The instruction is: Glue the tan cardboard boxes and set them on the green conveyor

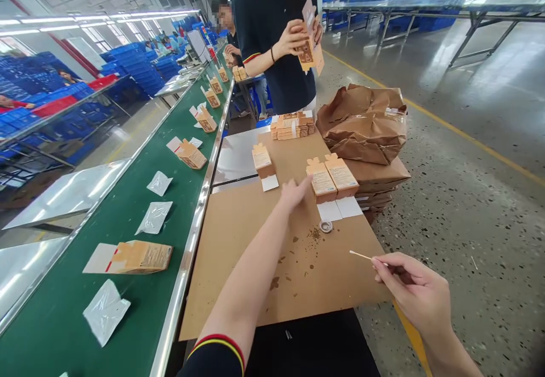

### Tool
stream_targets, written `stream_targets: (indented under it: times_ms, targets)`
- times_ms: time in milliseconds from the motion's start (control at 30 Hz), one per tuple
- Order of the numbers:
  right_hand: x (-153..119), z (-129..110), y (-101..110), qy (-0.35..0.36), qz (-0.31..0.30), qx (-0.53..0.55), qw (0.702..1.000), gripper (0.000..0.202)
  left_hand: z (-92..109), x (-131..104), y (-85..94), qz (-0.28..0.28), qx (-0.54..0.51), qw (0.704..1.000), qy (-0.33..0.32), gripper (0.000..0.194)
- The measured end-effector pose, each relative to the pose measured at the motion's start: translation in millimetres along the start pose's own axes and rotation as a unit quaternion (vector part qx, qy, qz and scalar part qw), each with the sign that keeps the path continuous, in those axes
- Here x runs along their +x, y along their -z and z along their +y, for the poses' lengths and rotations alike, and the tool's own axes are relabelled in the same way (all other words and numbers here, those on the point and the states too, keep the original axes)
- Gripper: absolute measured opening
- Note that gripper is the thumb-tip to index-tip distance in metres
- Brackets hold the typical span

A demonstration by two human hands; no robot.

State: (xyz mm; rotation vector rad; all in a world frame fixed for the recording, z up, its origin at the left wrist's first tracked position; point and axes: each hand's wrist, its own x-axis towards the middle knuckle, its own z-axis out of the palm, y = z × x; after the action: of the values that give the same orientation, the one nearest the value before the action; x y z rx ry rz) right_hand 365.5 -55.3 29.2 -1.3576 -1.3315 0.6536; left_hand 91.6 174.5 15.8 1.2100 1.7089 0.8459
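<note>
My left hand (293, 191) stretches forward over the brown cardboard sheet (238, 263), fingers apart and holding nothing, just left of two upright orange cartons (331, 177) with white flaps laid flat. A third carton (263, 160) stands further left. My right hand (415, 292) pinches a thin wooden stick (361, 255) at the sheet's right edge. A small round cap (326, 226) lies between the hands, near dark glue stains.
A green conveyor belt (128, 223) on the left carries cartons (142, 256) and clear plastic bags (154, 217). A person in a dark shirt (276, 25) stands ahead holding a carton. Flat carton stack (293, 125) and crumpled brown paper (364, 121) lie beyond.
</note>
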Motion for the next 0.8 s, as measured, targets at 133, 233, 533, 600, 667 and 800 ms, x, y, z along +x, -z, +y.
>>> stream_targets:
  times_ms: [133, 233, 533, 600, 667, 800]
  targets:
    - [-6, 5, 16, -0.032, 0.0, -0.034, 0.999, 0.031, 9, 19, -46.4, -0.019, -0.033, 0.999, 0.037, 0.081]
    - [-2, 3, 17, -0.034, -0.001, -0.042, 0.999, 0.035, 5, 11, -49.8, -0.027, -0.102, 0.994, 0.015, 0.076]
    - [39, 8, -41, 0.053, -0.044, -0.063, 0.996, 0.035, -54, -100, 60.1, -0.02, -0.313, 0.949, -0.032, 0.089]
    - [49, 16, -54, 0.064, -0.075, -0.078, 0.992, 0.034, -71, -137, 77.7, -0.032, -0.298, 0.954, 0.004, 0.095]
    - [57, 24, -64, 0.067, -0.103, -0.095, 0.988, 0.031, -85, -164, 85.6, -0.044, -0.282, 0.958, 0.038, 0.1]
    - [67, 37, -72, 0.066, -0.134, -0.127, 0.981, 0.023, -97, -179, 81.9, -0.047, -0.265, 0.961, 0.059, 0.095]
